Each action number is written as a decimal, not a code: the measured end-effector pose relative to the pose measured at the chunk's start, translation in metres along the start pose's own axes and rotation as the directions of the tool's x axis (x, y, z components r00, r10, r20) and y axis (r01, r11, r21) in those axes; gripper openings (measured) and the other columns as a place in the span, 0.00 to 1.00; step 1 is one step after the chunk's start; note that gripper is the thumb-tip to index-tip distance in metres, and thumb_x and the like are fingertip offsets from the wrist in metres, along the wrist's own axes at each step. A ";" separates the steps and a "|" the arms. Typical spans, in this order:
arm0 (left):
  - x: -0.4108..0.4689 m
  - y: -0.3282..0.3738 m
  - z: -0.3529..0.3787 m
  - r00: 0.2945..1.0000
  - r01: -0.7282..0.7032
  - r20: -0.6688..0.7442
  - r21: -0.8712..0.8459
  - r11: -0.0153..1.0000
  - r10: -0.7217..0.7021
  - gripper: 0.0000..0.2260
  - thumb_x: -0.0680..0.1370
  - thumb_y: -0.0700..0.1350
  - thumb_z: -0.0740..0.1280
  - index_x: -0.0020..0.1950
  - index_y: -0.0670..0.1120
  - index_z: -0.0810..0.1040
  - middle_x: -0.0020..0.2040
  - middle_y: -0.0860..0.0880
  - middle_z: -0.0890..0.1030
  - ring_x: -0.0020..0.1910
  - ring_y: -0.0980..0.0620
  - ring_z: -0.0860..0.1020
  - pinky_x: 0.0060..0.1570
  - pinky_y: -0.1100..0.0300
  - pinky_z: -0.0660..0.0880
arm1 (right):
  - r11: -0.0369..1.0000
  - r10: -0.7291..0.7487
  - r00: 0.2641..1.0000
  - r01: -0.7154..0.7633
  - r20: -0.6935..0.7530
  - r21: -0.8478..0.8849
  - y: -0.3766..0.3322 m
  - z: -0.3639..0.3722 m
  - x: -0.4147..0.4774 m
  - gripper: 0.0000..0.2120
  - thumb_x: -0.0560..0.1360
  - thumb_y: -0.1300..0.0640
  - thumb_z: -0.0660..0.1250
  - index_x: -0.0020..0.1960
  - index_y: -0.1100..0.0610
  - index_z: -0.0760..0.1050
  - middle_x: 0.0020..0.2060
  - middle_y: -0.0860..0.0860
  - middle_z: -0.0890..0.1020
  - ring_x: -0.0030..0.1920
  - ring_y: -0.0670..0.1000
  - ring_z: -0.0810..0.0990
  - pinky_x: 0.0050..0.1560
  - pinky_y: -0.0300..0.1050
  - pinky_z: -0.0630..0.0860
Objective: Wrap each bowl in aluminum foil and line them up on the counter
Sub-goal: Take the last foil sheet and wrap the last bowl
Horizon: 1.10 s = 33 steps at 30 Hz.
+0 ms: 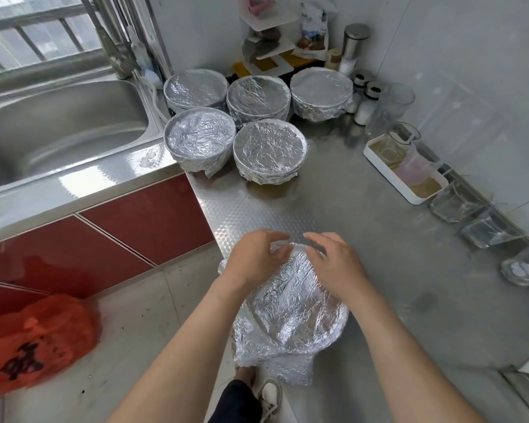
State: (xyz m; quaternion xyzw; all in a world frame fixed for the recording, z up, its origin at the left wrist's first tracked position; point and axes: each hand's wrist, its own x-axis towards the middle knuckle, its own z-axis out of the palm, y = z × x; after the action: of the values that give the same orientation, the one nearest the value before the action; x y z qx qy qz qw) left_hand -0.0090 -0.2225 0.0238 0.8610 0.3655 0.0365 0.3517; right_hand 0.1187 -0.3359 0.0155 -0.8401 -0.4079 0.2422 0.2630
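pinching foil down over the far rim with the left hand (254, 259), fingers curled; gripping the same rim with the right hand (333, 264), fingers bent over the edge. directly under both palms, lower centre of the frame, at the near edge of the counter (364, 209): the foil-covered bowl (290, 303). round, so no long axis of its own, but with a loose foil flap (290, 367) trailing toward the bottom edge of the frame, past the counter's lip. up-frame from there, across a stretch of counter, the nearest finished bowl (269, 148), with four more beside and behind it at upper centre. probably a carry straight away from the body and slightly leftward; left hand marginally nearer that group. hidden: the bowl itself under the foil, its underside, any tuck there. cannot tell whether resting on the counter or lifted. fingertips blurred. forearms cut off at the bottom edge.
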 end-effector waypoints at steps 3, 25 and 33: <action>-0.018 -0.008 0.002 0.988 0.011 -0.157 0.009 1.000 -0.009 0.11 0.79 0.48 0.66 0.61 0.50 0.81 0.60 0.53 0.80 0.58 0.52 0.76 0.51 0.63 0.67 | 1.000 -0.013 0.999 0.013 0.034 0.002 -0.002 0.000 0.000 0.14 0.80 0.54 0.63 0.63 0.54 0.78 0.59 0.50 0.81 0.59 0.50 0.78 0.57 0.38 0.69; -0.077 0.002 0.044 0.890 0.149 -0.421 -0.088 0.985 -0.172 0.18 0.77 0.37 0.67 0.67 0.45 0.77 0.55 0.50 0.78 0.54 0.51 0.71 0.51 0.63 0.64 | 0.978 0.187 0.982 -0.189 0.034 0.084 0.013 -0.017 -0.014 0.19 0.80 0.54 0.60 0.70 0.55 0.71 0.65 0.51 0.77 0.65 0.53 0.74 0.63 0.42 0.67; -0.044 0.003 0.028 0.910 0.094 -0.392 -0.123 0.988 -0.135 0.18 0.78 0.34 0.63 0.67 0.45 0.76 0.59 0.49 0.78 0.57 0.50 0.76 0.51 0.65 0.66 | 0.968 0.239 0.966 -0.230 -0.096 0.099 0.029 -0.017 -0.024 0.11 0.74 0.60 0.66 0.55 0.55 0.80 0.47 0.50 0.84 0.49 0.54 0.80 0.51 0.45 0.74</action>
State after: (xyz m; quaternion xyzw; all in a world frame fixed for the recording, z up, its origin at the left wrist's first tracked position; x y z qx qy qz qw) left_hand -0.0300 -0.2689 0.0136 0.7935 0.4771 0.2092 0.3146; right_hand 0.1324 -0.3756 0.0144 -0.8819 -0.2798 0.2438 0.2906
